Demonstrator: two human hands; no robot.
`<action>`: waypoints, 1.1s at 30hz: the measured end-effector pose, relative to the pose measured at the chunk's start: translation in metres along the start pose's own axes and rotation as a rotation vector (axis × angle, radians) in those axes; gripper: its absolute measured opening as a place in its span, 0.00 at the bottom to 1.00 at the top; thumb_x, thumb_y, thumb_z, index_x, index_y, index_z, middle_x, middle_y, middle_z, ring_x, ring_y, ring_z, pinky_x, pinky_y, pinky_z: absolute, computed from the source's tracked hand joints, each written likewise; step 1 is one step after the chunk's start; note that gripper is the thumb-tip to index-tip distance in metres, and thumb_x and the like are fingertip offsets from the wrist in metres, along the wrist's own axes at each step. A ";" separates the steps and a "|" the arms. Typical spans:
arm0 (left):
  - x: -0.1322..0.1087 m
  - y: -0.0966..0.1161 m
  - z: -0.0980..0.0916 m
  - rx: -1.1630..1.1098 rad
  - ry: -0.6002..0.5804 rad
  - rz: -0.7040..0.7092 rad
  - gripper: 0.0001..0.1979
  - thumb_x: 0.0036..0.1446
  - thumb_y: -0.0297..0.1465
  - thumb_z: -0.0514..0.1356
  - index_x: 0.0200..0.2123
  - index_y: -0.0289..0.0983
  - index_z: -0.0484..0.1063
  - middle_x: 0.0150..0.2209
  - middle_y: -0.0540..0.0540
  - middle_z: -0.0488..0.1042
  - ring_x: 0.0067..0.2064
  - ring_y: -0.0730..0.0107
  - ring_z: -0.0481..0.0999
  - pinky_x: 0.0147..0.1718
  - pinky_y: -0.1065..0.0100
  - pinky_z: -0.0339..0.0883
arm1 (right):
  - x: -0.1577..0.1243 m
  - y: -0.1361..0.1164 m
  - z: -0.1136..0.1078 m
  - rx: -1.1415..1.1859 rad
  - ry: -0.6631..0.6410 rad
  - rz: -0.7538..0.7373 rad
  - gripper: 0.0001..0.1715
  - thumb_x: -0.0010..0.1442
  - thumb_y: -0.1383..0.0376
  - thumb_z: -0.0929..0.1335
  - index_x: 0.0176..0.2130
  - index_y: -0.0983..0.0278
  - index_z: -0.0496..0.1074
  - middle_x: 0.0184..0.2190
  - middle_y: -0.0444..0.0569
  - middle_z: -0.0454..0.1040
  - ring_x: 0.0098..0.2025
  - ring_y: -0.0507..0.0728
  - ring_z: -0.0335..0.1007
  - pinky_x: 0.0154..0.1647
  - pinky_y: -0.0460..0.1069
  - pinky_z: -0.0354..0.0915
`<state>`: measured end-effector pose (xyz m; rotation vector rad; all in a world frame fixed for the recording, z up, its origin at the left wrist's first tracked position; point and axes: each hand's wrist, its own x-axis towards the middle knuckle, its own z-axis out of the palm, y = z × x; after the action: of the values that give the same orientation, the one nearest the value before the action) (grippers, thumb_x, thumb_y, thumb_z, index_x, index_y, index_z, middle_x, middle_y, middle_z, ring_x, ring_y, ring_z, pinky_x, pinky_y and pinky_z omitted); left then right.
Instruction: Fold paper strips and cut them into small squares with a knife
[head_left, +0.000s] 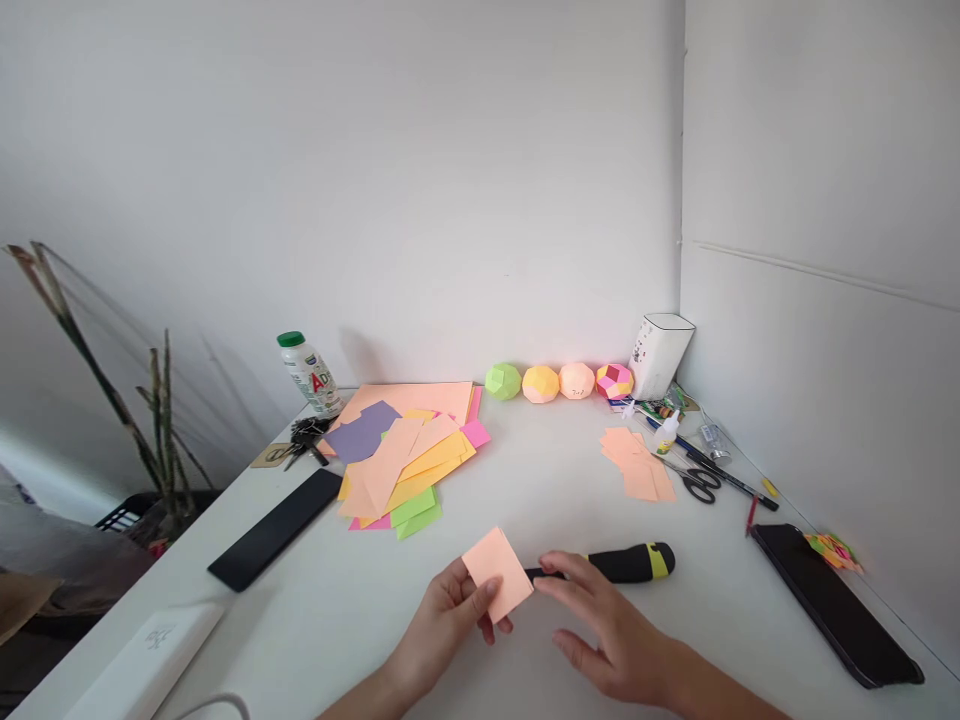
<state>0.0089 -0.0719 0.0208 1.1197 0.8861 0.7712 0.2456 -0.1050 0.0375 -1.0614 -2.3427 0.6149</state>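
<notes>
My left hand (442,625) pinches a small peach-coloured square of paper (498,572) and holds it just above the white table (540,480). My right hand (607,630) hovers to the right of the paper with its fingers spread, its fingertips close to the paper's edge and over a black tool with a yellow band (622,563) that lies on the table behind it.
A pile of coloured paper sheets (405,455) lies at centre left, a small stack of peach squares (637,462) at right beside scissors (701,482), glue and pens. Several paper balls (559,382) line the wall. A black bar (276,527), keys, bottle (309,374), and tablet (832,600) sit around.
</notes>
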 end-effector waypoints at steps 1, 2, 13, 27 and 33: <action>-0.001 -0.002 0.002 0.004 -0.027 0.000 0.23 0.53 0.49 0.61 0.41 0.35 0.70 0.27 0.43 0.77 0.29 0.64 0.74 0.27 0.67 0.66 | 0.000 -0.004 0.003 0.056 -0.024 -0.006 0.30 0.58 0.67 0.64 0.60 0.63 0.59 0.59 0.58 0.59 0.61 0.60 0.55 0.59 0.55 0.60; -0.001 -0.003 0.004 0.010 -0.052 0.001 0.24 0.53 0.50 0.61 0.42 0.35 0.70 0.27 0.44 0.77 0.29 0.64 0.74 0.27 0.67 0.66 | 0.000 -0.006 0.006 0.106 -0.045 -0.008 0.32 0.57 0.67 0.64 0.60 0.63 0.59 0.60 0.58 0.59 0.62 0.60 0.55 0.59 0.55 0.59; 0.008 0.003 -0.025 0.531 0.197 0.266 0.16 0.57 0.46 0.56 0.38 0.42 0.72 0.39 0.44 0.77 0.42 0.60 0.76 0.39 0.63 0.71 | -0.006 0.041 -0.007 0.230 0.320 0.329 0.27 0.61 0.56 0.63 0.58 0.60 0.64 0.59 0.57 0.63 0.54 0.61 0.66 0.54 0.57 0.65; 0.052 -0.010 -0.146 1.421 0.756 0.177 0.22 0.61 0.34 0.49 0.56 0.32 0.61 0.62 0.34 0.58 0.62 0.51 0.59 0.57 0.54 0.59 | -0.018 0.116 -0.040 -0.591 0.507 0.383 0.13 0.59 0.62 0.62 0.40 0.62 0.73 0.47 0.58 0.67 0.56 0.71 0.57 0.52 0.68 0.61; 0.050 -0.006 -0.143 1.465 0.724 0.042 0.16 0.59 0.30 0.51 0.48 0.34 0.69 0.60 0.37 0.62 0.59 0.56 0.64 0.52 0.63 0.64 | -0.012 0.105 -0.021 -0.558 0.385 0.209 0.15 0.62 0.61 0.62 0.41 0.63 0.74 0.48 0.58 0.69 0.59 0.69 0.56 0.51 0.63 0.65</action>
<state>-0.0956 0.0298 -0.0214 2.1496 2.2152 0.4724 0.3237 -0.0478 -0.0095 -1.5212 -2.1110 -0.1931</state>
